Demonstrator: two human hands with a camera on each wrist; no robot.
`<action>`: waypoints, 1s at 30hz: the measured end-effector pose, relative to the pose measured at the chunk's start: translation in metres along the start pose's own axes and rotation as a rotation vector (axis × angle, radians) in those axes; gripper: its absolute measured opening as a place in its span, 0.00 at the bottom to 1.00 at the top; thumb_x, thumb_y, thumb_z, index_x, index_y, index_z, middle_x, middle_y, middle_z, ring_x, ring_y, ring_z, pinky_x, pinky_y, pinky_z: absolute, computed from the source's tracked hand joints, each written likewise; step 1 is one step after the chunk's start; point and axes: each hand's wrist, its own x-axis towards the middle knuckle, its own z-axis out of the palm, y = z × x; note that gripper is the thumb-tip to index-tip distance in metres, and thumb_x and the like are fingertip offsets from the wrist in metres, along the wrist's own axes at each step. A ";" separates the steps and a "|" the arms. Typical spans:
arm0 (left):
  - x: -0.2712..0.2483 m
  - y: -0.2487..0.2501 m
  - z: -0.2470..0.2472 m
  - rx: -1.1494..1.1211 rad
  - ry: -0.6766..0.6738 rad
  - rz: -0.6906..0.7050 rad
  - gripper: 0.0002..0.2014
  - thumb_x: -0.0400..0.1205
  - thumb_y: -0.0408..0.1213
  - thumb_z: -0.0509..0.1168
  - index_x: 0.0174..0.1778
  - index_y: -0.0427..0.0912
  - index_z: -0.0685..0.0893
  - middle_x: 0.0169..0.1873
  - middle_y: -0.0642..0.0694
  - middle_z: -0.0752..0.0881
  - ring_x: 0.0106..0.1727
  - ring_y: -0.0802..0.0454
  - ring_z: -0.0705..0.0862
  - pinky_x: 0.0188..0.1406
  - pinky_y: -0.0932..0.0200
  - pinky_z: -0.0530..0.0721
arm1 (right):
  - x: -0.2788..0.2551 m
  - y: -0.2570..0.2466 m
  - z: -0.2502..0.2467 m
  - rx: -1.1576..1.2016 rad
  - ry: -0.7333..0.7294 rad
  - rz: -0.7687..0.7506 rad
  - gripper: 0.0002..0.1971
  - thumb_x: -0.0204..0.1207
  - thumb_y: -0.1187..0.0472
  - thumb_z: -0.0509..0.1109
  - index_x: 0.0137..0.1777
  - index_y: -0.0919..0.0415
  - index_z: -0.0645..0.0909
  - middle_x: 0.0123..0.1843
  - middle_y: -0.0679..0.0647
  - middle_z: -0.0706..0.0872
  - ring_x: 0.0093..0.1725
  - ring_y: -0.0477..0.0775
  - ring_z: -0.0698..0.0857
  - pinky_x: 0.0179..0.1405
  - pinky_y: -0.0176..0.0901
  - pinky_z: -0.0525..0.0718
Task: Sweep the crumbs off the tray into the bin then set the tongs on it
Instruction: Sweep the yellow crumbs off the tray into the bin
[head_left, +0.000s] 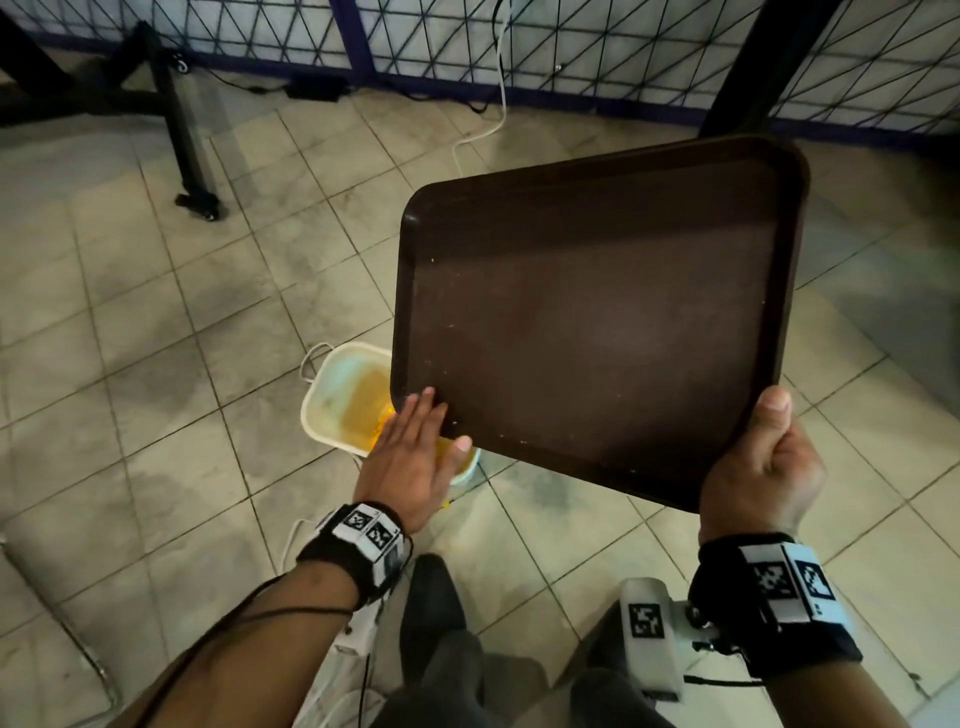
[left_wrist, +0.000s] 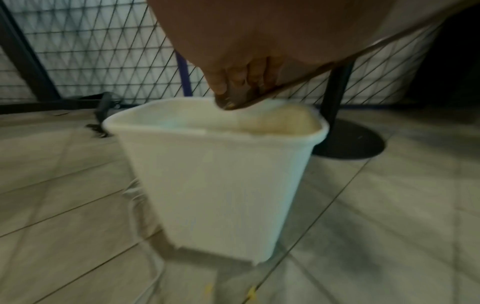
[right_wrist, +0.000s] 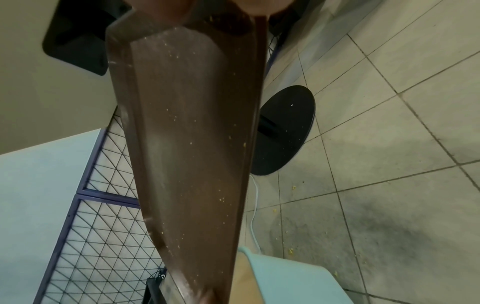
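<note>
A dark brown tray (head_left: 597, 322) is held tilted over a white bin (head_left: 337, 400) on the floor, its lower left corner above the bin's mouth. My right hand (head_left: 763, 462) grips the tray's near right corner, thumb on top. My left hand (head_left: 415, 441) lies flat with straight fingers on the tray's lower left corner, right over the bin (left_wrist: 215, 164). A few pale crumbs dot the tray (right_wrist: 187, 144) surface. Yellow crumbs lie inside the bin. No tongs are in view.
Tiled floor (head_left: 156, 364) all around, with yellow crumbs scattered near the bin (right_wrist: 293, 187). A black round table base (right_wrist: 283, 129) stands behind the bin. A wire mesh fence (head_left: 519, 41) runs along the back; white cables (head_left: 488, 119) trail on the floor.
</note>
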 end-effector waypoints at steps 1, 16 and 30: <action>-0.001 0.014 -0.005 -0.013 0.019 0.059 0.35 0.85 0.64 0.36 0.86 0.49 0.57 0.87 0.51 0.47 0.86 0.57 0.42 0.82 0.57 0.39 | -0.002 0.002 0.002 0.009 0.000 0.007 0.23 0.88 0.46 0.53 0.31 0.52 0.69 0.29 0.48 0.70 0.24 0.39 0.71 0.23 0.24 0.68; -0.002 -0.024 0.004 0.099 0.008 -0.061 0.35 0.85 0.62 0.33 0.83 0.48 0.64 0.87 0.51 0.43 0.87 0.48 0.41 0.82 0.51 0.38 | -0.001 -0.001 -0.001 0.023 -0.006 -0.027 0.24 0.89 0.48 0.54 0.30 0.53 0.67 0.28 0.48 0.68 0.24 0.39 0.69 0.24 0.26 0.67; -0.023 0.055 0.033 0.015 -0.005 0.382 0.31 0.89 0.57 0.46 0.87 0.48 0.52 0.87 0.51 0.44 0.87 0.51 0.43 0.84 0.41 0.54 | -0.006 -0.003 0.010 -0.006 -0.031 -0.037 0.22 0.88 0.44 0.53 0.32 0.49 0.72 0.30 0.43 0.73 0.28 0.40 0.72 0.27 0.28 0.70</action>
